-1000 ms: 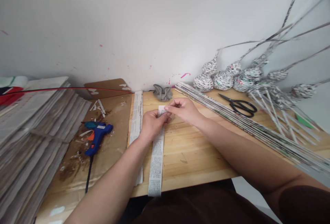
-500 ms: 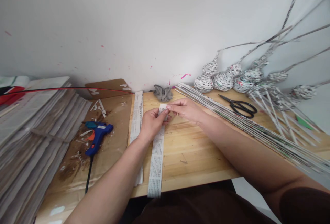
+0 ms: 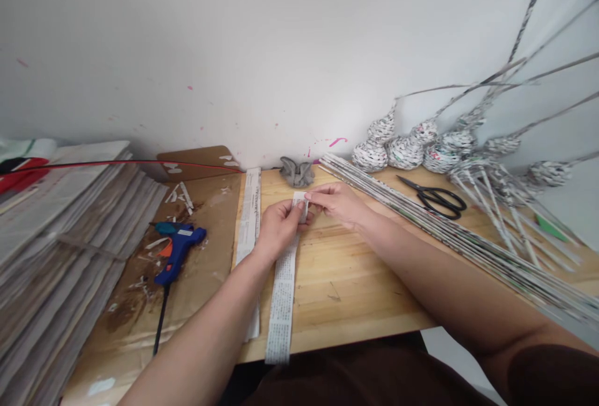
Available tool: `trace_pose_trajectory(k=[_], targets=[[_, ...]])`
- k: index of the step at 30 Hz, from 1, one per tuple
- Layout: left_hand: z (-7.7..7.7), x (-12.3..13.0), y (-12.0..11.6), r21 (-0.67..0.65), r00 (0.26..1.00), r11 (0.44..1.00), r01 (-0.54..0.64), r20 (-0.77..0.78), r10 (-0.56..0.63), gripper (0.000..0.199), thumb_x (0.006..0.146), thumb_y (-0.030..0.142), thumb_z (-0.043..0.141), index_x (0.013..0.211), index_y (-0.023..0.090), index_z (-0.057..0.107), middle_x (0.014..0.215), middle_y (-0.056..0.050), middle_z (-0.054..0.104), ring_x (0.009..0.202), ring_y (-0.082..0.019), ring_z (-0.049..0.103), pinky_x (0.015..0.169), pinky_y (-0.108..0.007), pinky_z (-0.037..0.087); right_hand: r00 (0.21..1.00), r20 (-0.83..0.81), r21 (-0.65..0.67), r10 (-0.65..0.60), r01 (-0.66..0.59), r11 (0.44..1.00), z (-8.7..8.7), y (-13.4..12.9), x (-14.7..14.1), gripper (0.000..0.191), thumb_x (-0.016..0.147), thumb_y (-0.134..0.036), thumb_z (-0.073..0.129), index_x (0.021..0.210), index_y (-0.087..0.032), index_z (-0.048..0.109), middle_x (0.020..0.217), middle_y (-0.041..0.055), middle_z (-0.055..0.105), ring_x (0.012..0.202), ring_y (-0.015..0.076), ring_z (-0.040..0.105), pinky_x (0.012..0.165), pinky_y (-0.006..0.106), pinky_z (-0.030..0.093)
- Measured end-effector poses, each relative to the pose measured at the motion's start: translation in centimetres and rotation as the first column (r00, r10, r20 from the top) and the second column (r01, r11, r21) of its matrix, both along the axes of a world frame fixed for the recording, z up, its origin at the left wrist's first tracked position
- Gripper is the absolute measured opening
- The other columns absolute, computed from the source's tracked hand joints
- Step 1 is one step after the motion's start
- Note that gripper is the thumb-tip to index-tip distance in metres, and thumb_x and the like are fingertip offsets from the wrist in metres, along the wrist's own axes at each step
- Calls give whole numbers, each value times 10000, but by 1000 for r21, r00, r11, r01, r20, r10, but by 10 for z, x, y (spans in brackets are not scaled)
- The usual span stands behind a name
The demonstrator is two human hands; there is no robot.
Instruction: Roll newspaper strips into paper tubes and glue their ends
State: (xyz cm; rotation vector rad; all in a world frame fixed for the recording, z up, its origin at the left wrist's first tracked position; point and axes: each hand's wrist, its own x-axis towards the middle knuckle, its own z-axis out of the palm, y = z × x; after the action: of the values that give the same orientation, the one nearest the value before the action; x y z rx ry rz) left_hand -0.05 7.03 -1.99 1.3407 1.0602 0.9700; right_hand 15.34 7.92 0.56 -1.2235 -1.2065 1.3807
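The left hand (image 3: 278, 225) is hiding part of the narrow white newspaper strip (image 3: 284, 275), whose printed characters (image 3: 279, 331) are appearing too small to read. The view's left edge is cutting off the tall grey newspaper stack (image 3: 93, 262); the right edge is cropping the long, thin rolled-newspaper rods (image 3: 421, 219).

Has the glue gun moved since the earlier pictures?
No: judged against the cardboard beneath, the glue gun lies in the same spot.

Scissors (image 3: 440, 201), newspaper strips (image 3: 249, 212) on table (image 3: 353, 278)
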Motion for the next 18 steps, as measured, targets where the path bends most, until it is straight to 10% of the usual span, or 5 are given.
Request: trace_pose_trajectory(k=[18], targets=[[3, 1, -3, -93, 998, 995, 31, 60, -25, 386, 737, 507, 656, 825, 133, 691, 740, -75, 704, 688, -172, 659, 620, -268, 530, 998, -60, 48, -23, 26, 999, -10, 5, 1, 385, 666, -509, 727, 645, -129, 666, 551, -16, 546, 483, 67, 426, 475, 225, 306]])
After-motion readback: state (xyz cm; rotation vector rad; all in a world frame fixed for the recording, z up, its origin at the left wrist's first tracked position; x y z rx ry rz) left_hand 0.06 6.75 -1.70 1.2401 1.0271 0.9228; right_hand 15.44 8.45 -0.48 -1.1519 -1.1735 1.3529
